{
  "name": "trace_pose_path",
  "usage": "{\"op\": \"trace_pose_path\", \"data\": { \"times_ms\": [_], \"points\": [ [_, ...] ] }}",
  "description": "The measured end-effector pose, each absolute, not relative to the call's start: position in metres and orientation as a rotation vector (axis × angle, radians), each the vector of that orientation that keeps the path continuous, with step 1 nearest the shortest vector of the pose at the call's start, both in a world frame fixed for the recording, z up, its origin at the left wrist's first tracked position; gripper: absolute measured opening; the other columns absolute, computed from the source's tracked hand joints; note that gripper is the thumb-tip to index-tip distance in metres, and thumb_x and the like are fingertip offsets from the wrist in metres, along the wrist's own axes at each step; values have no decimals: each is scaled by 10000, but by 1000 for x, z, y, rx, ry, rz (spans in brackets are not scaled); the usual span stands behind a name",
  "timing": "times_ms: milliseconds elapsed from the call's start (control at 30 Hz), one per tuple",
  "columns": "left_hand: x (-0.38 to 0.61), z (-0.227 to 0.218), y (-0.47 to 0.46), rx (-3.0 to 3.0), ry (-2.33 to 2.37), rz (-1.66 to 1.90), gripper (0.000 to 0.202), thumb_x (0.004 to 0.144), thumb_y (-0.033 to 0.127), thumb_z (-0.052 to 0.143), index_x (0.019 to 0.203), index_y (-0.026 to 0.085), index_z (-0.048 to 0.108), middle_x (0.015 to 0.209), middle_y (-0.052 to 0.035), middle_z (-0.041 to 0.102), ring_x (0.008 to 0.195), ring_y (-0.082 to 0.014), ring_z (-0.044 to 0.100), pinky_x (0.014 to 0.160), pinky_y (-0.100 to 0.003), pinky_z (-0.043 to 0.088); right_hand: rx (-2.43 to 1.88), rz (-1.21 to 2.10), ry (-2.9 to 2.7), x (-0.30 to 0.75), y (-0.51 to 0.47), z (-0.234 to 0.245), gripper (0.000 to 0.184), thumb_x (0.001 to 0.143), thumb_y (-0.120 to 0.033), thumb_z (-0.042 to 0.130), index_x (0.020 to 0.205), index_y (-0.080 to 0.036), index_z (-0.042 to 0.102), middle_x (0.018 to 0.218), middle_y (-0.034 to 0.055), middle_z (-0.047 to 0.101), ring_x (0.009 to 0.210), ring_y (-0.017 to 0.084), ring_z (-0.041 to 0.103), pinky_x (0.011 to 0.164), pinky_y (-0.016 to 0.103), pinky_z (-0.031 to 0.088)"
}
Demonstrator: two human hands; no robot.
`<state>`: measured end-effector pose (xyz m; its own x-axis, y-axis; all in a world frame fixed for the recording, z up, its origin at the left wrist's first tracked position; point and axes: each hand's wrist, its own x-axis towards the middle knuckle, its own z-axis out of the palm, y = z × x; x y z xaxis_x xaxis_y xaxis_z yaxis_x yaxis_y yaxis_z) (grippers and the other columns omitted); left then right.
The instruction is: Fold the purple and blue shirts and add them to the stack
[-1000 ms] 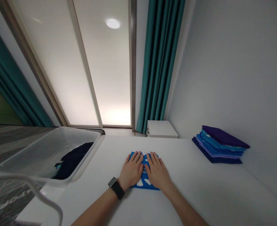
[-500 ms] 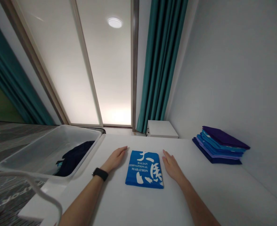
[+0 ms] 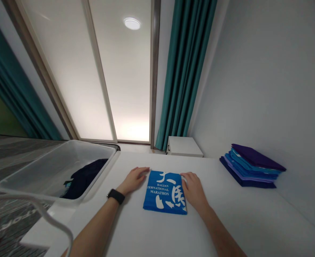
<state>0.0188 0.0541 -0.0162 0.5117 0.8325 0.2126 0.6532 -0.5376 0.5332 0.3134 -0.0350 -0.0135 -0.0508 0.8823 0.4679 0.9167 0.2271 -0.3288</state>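
A folded blue shirt (image 3: 165, 193) with white print reading "Dalian International Marathon" lies flat on the white table (image 3: 152, 235). My left hand (image 3: 134, 179), with a black watch on the wrist, lies flat beside the shirt's left edge, its fingertips touching the far left corner. On the other side, my right hand (image 3: 194, 189) rests against the right edge with its fingers lightly curved, some lying on the cloth. Neither hand has the shirt lifted.
A clear plastic bin (image 3: 39, 171) at the table's left holds a dark garment (image 3: 84, 177). Folded blue and purple clothes (image 3: 251, 166) are stacked at the right by the wall. A small white cabinet (image 3: 184, 146) and a teal curtain (image 3: 185, 71) stand behind. A white cable (image 3: 54, 226) loops at the lower left.
Both hands lay pressed together on top of the shirt, then slid apart off its sides. They have now closed back in to touch its left and right edges.
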Motion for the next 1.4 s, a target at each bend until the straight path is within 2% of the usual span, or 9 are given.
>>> {"op": "trace_pose_path", "data": {
  "times_ms": [200,333,500,667,867,967,1133,1267,1400],
  "points": [
    [23,-16,52,2421,1227,625,445,860,213,507,1301,250,555,1355,-39,590,1260,-200,526,1154,-436,266,-1233,-340,-2276,220,-78,6,39,882,-196,573,858,-222,589,855,20,610,856,203,525,835,361,374],
    [23,-14,51,2427,1235,601,447,854,207,505,1296,254,555,1349,-34,595,1261,-193,521,1156,-426,264,-1177,-422,-2368,202,-85,2,130,834,-284,677,844,-222,564,875,15,621,853,201,529,824,356,364],
    [24,-11,48,2408,1215,615,432,850,196,500,1275,240,556,1336,-43,601,1249,-205,522,1158,-435,249,-1243,-440,-2360,205,-82,-2,168,812,-283,703,852,-223,552,886,20,625,845,210,537,810,372,372],
    [31,-5,36,2312,1228,750,221,860,193,469,1032,200,609,1060,-69,679,1016,-217,607,953,-362,450,-1244,-419,-2358,204,-83,-5,161,812,-268,698,859,-222,550,884,14,619,860,214,547,831,386,388],
    [21,6,-2,2441,1160,652,115,851,152,444,833,195,549,894,-51,608,878,-202,565,830,-335,452,-1221,-442,-2348,205,-83,-10,133,826,-229,675,841,-218,544,859,14,620,835,210,551,810,381,390],
    [10,8,-27,2377,1085,685,129,783,113,466,855,207,518,928,-48,610,926,-207,564,871,-347,448,-1214,-456,-2340,205,-82,-12,135,820,-204,675,849,-213,543,855,15,619,837,210,550,816,382,384],
    [6,4,-50,2362,1071,740,385,670,145,615,1023,221,481,1113,-75,589,1104,-259,522,993,-406,401,-1203,-421,-2345,206,-81,-13,138,827,-229,678,860,-214,545,873,15,620,849,210,553,802,373,388],
    [14,4,-53,2408,1111,717,369,718,229,662,1039,219,481,1069,-79,586,1016,-261,539,923,-415,424,-1213,-440,-2334,206,-81,-15,119,835,-209,667,844,-212,548,851,18,617,834,210,556,799,377,396],
    [19,10,-55,2499,1064,611,246,778,215,626,992,219,505,985,-50,593,916,-233,532,835,-377,420,-1184,-450,-2329,205,-80,-19,88,845,-174,640,885,-202,567,870,21,623,843,208,559,816,379,400]
  ]
}}
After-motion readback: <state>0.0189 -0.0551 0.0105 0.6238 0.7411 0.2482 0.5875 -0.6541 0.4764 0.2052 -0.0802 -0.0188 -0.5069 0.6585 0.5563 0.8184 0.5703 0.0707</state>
